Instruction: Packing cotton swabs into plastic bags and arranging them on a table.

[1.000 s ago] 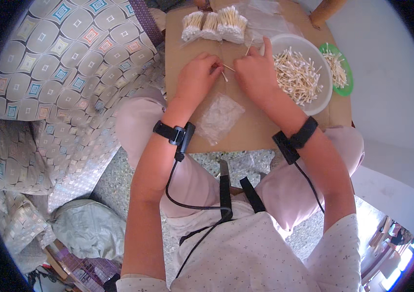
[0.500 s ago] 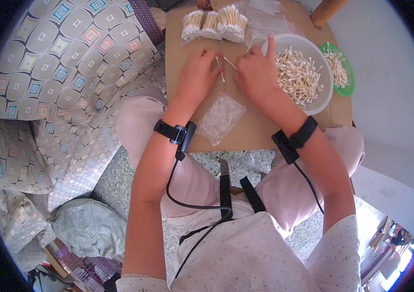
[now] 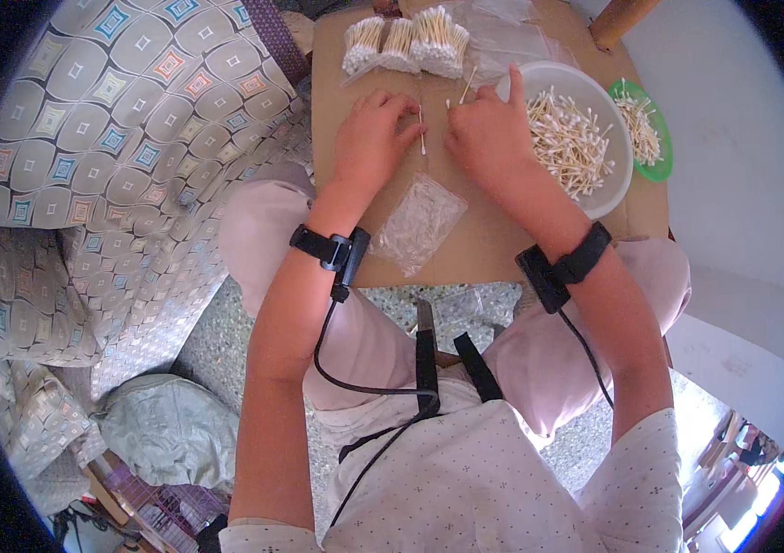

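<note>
White-tipped swab [image 3: 423, 145] is pinched in your left hand's [image 3: 373, 135] fingers [image 3: 410, 135]; your right hand [image 3: 491, 138] curls, index [image 3: 515, 88] straight, hold unclear, beside the pale bowl [image 3: 625, 152] near the tabletop's [image 3: 489, 253] right edge.

Geometric-print fabric drape [image 3: 129, 120] left of cardboard-topped table [image 3: 493, 251], hanging in folds. Speckled terrazzo floor [image 3: 203, 346] under and in front of table. Plain white wall [image 3: 733, 166] right of table, faint smudges [image 3: 736, 368] low down. Rounded wooden post [image 3: 618, 23] at table's far right corner. Bluish-white light strips [image 3: 766, 493] well off table's near right corner, source unclear.
</note>
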A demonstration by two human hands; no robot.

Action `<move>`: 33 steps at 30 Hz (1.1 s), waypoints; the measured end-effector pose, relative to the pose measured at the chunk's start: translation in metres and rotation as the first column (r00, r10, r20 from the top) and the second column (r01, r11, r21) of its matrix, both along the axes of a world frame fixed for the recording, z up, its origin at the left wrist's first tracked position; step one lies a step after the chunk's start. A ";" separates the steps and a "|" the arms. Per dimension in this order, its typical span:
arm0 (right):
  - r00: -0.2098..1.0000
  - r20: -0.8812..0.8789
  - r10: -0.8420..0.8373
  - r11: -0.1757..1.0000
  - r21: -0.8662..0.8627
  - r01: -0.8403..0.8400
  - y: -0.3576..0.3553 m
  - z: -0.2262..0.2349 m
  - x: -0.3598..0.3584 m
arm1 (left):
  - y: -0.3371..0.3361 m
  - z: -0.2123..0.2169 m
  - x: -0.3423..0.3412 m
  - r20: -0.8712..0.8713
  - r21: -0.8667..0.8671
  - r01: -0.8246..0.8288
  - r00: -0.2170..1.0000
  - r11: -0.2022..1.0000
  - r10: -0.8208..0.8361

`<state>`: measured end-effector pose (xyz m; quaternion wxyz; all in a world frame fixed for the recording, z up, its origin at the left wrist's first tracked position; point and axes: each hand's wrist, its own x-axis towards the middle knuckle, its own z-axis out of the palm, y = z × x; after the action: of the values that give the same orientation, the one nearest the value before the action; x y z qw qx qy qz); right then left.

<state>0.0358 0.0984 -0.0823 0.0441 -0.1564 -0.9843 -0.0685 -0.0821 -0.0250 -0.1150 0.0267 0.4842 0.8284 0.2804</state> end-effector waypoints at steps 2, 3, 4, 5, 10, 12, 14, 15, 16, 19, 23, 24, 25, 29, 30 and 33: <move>1.000 0.014 0.003 1.000 -0.023 -0.003 0.001 0.004 0.001 | 0.001 0.001 0.001 0.105 0.013 -0.044 0.994 0.999 0.043; 1.000 0.028 0.005 0.999 -0.047 -0.004 0.003 0.006 0.002 | 0.001 0.001 0.001 0.209 0.021 -0.089 0.975 0.996 0.082; 1.000 0.028 0.005 0.999 -0.046 -0.004 0.005 0.009 0.003 | 0.002 0.002 0.000 0.209 0.022 -0.088 0.975 0.996 0.082; 0.999 -0.045 -0.007 0.997 -0.075 0.004 0.006 0.015 0.003 | 0.000 0.003 -0.004 0.187 0.093 -0.073 0.981 0.993 0.054; 0.938 -0.344 -0.051 0.969 -0.243 -0.036 0.029 0.047 0.008 | 0.008 -0.001 0.000 -0.088 0.237 0.163 0.985 0.958 -0.146; 0.891 -0.440 -0.115 0.935 -0.351 -0.053 0.050 0.052 0.013 | 0.010 -0.002 0.005 -0.126 0.190 0.285 0.956 0.940 -0.264; 0.912 -0.407 -0.055 0.950 -0.302 -0.078 0.075 0.055 0.026 | 0.011 -0.001 0.007 -0.109 0.158 0.295 0.954 0.942 -0.280; 0.927 -0.374 0.012 0.960 -0.254 -0.115 0.084 0.058 0.031 | 0.010 -0.001 0.006 -0.095 0.123 0.298 0.953 0.947 -0.288; 0.927 -0.375 0.013 0.960 -0.255 -0.116 0.090 0.059 0.037 | 0.010 -0.001 0.005 -0.097 0.122 0.297 0.953 0.947 -0.287; 0.976 -0.214 0.037 0.906 -0.405 -0.123 0.098 0.065 0.048 | 0.008 -0.008 0.001 -0.146 0.115 0.350 0.932 0.930 -0.333; 0.999 0.042 -0.011 0.913 -0.408 0.027 0.089 0.067 0.058 | 0.013 -0.006 0.009 -0.139 0.145 0.319 0.944 0.937 -0.300; 0.997 0.071 -0.030 0.917 -0.394 0.056 0.087 0.067 0.059 | 0.014 -0.004 0.011 -0.124 0.166 0.313 0.947 0.935 -0.295; 0.997 0.072 -0.033 0.917 -0.394 0.059 0.087 0.062 0.060 | 0.015 -0.003 0.014 -0.124 0.167 0.316 0.947 0.934 -0.298; 0.998 0.055 -0.022 0.925 -0.377 0.042 0.087 0.051 0.053 | 0.019 -0.001 0.018 -0.075 0.183 0.280 0.960 0.942 -0.270; 0.992 0.114 -0.045 0.930 -0.357 0.083 0.087 0.050 0.050 | 0.020 -0.001 0.018 -0.091 0.183 0.284 0.958 0.941 -0.271; 0.993 0.115 -0.030 0.959 -0.277 0.061 0.093 0.044 0.043 | 0.022 0.000 0.030 0.021 0.256 0.087 0.995 0.963 -0.096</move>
<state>0.0791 0.1914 -0.0384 -0.0342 -0.1799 -0.9811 0.0620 -0.0520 -0.0026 -0.1153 -0.0088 0.5167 0.7616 0.3911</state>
